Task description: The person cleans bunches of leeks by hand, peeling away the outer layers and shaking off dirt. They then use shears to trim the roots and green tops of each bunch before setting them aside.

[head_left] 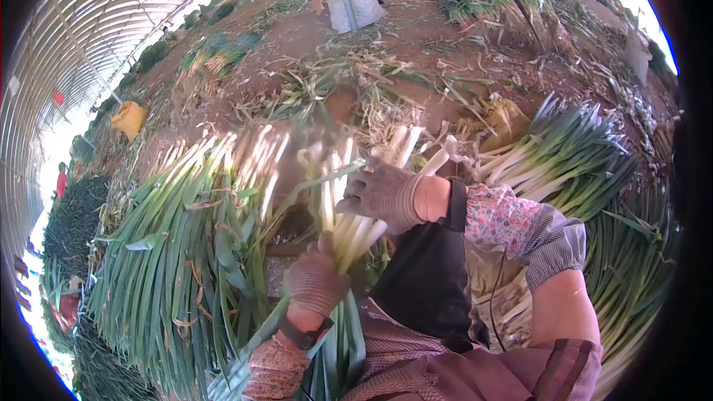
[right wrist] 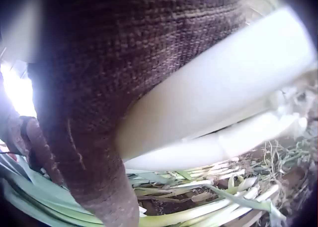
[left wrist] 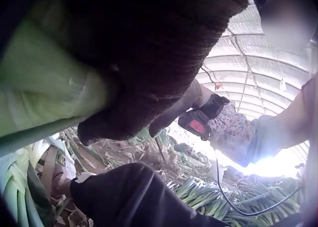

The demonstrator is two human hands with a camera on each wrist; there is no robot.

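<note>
A bunch of green onions [head_left: 355, 240] slants across the lap, white ends away from the body and leaves towards it. The gloved left hand [head_left: 318, 281] grips it lower down; in the left wrist view that hand [left wrist: 149, 68] is dark beside pale green stalks [left wrist: 47, 90]. Higher up, the gloved right hand [head_left: 385, 194] holds the white part, with white ends showing beyond it. The right wrist view shows the right hand [right wrist: 104, 92] curled round a thick white stalk [right wrist: 223, 80], a second stalk below it. The right fingertips are partly hidden.
A large pile of green onions [head_left: 171, 252] lies at the left, another [head_left: 572, 148] at the right. Loose leaves and roots litter the soil ahead. Farther off are a white sack [head_left: 353, 1], a bending person, a pole and a yellow bag [head_left: 128, 119].
</note>
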